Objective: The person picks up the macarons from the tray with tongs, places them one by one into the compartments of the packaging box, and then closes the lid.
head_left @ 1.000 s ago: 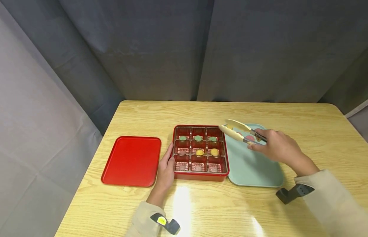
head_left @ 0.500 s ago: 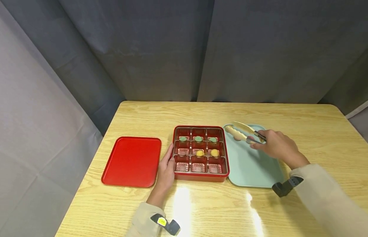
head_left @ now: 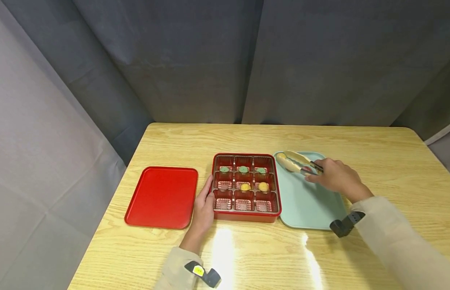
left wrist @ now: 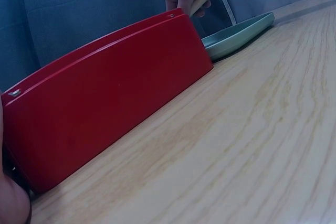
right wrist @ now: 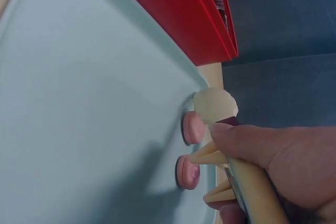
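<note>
My right hand [head_left: 335, 175] grips tongs [head_left: 289, 164] with pale tips, low over the mint-green tray [head_left: 308, 205]. A yellow round treat [head_left: 281, 155] shows at the tong tips by the tray's back left corner. In the right wrist view, two pink macarons [right wrist: 193, 128] lie on the tray beside the tongs. My left hand [head_left: 203, 209] rests against the left side of a red box [head_left: 245, 216], fingers extended along its wall. Inside is a clear nine-compartment insert; green treats [head_left: 243, 169] sit in the back row, and yellow ones [head_left: 263, 187] in the middle and right compartments of the middle row.
A flat red lid or tray [head_left: 161, 197] lies left of the box on the wooden table [head_left: 195, 141]. The mint tray adjoins the box's right side. Dark curtains [head_left: 195, 64] hang behind the table, and a light one [head_left: 36, 161] at the left.
My right hand has lowered the tongs and moved them right, from beside the box's back right corner onto the back of the tray. My left hand and the box stay still.
</note>
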`<action>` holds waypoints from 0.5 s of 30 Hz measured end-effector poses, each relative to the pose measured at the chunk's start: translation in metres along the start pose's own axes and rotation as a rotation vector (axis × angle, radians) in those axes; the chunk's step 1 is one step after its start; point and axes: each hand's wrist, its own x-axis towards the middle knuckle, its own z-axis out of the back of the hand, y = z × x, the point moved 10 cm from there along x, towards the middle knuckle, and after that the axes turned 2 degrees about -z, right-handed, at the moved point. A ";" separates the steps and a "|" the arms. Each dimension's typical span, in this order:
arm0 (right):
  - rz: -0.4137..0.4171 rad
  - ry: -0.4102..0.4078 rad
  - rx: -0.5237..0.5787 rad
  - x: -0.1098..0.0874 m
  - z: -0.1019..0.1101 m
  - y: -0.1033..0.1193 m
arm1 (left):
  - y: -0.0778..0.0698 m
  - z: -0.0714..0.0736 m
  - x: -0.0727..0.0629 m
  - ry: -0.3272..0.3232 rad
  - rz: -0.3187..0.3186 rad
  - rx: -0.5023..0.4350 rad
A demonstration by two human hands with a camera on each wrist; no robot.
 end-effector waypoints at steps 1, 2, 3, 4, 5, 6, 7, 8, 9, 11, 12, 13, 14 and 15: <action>-0.001 0.002 -0.003 0.001 -0.001 0.000 | 0.000 0.000 0.000 0.000 0.000 0.003; 0.001 0.002 -0.006 0.001 -0.001 0.001 | 0.000 0.000 0.000 0.001 -0.002 0.005; 0.001 0.002 -0.008 0.002 -0.002 0.001 | 0.000 0.000 0.000 0.002 -0.002 0.007; 0.001 0.003 -0.010 0.003 -0.003 0.001 | 0.000 0.000 0.000 0.003 -0.003 0.010; 0.003 0.003 -0.012 0.003 -0.003 0.002 | -0.001 0.000 0.000 0.003 -0.004 0.011; 0.003 0.002 -0.013 0.003 -0.003 0.002 | -0.001 0.000 0.000 0.003 -0.006 0.013; 0.004 0.001 -0.013 0.003 -0.003 0.003 | -0.001 0.000 0.000 0.002 -0.007 0.015; 0.005 0.000 -0.013 0.003 -0.003 0.003 | -0.001 0.000 0.000 0.002 -0.008 0.015; 0.006 -0.002 -0.015 0.002 -0.002 0.004 | -0.001 0.000 0.000 0.002 -0.008 0.016; 0.009 -0.009 -0.019 0.001 -0.001 0.005 | -0.002 0.000 0.000 0.001 -0.007 0.015; 0.011 -0.013 -0.019 0.000 0.000 0.005 | -0.002 0.000 0.000 0.001 -0.007 0.013; 0.014 -0.018 -0.021 -0.002 0.001 0.006 | -0.002 0.000 0.000 0.002 -0.005 0.012; 0.014 -0.018 -0.019 -0.003 0.003 0.006 | -0.002 0.000 0.000 0.002 -0.004 0.010; 0.016 -0.021 -0.017 -0.004 0.004 0.007 | -0.001 0.000 0.000 0.002 -0.003 0.007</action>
